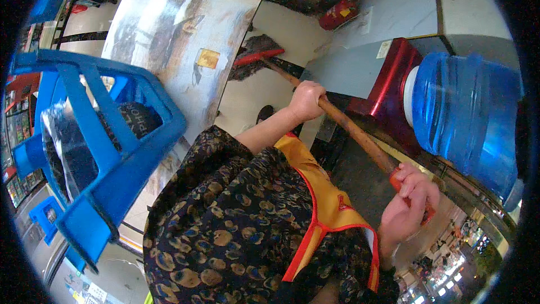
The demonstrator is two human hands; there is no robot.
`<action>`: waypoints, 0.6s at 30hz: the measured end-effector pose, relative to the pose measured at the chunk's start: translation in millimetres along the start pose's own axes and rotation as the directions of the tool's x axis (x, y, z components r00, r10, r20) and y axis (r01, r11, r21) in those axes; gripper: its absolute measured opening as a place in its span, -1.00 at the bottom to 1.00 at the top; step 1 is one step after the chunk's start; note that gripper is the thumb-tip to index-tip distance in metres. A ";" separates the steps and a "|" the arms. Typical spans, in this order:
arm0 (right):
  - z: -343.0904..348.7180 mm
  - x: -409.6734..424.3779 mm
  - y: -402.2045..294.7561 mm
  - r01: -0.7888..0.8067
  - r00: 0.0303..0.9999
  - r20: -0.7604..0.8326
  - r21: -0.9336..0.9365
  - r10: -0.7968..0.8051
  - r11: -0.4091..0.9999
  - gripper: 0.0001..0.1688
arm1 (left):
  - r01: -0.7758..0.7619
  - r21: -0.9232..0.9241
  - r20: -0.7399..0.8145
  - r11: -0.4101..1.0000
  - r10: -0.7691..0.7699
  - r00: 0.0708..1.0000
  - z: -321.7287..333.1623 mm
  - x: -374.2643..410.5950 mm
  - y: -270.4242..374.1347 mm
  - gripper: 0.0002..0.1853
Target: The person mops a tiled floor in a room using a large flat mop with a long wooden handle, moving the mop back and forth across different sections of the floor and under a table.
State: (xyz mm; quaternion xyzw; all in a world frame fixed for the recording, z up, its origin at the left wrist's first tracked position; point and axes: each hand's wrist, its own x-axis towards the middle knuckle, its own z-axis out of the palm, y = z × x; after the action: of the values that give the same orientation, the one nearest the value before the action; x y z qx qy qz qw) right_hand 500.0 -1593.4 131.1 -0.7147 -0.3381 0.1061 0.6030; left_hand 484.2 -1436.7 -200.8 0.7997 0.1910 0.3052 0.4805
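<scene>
My left hand is wrapped around the middle of a long wooden handle. Farther up, my right hand grips the red end piece of the same handle. The handle slants down and away to a mop head with a red clamp and dark grey fibres, which rests on the pale floor. Part of the mop head is hidden behind the edge of a table with a glossy patterned top. A dark shoe shows beneath my left forearm.
On the right stands a red water dispenser carrying a large blue water bottle. A red fire extinguisher is by the far wall. Close on the left, a blue plastic stool has a dark wrapped item visible through its openings.
</scene>
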 end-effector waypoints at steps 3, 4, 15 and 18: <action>18.6 -0.9 10.8 0.088 0.996 0.008 -0.061 -0.087 0.994 -0.87 | -0.071 -0.038 0.102 0.997 0.074 0.992 6.0 30.4 -22.0 -0.81; 26.1 -1.0 11.0 0.060 0.998 0.006 -0.031 -0.060 0.998 -0.96 | -0.070 0.001 0.134 0.998 0.070 0.988 7.4 41.2 -29.9 -0.80; 57.7 41.1 90.8 0.329 0.886 0.397 -0.174 -0.240 0.928 -0.88 | -0.194 0.168 0.522 0.967 0.080 0.849 46.5 135.7 -106.3 -0.81; 43.4 41.1 77.8 0.298 0.918 0.327 -0.198 -0.224 0.934 -0.92 | -0.218 0.093 0.453 0.972 0.153 0.878 51.2 125.5 -94.3 -0.81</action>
State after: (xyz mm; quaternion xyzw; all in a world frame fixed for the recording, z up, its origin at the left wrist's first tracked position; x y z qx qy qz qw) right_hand 534.1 -1537.4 58.1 -0.7071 -0.5288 0.0887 0.4610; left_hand 610.4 -1351.0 -264.1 0.8945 0.0202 0.1460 0.4221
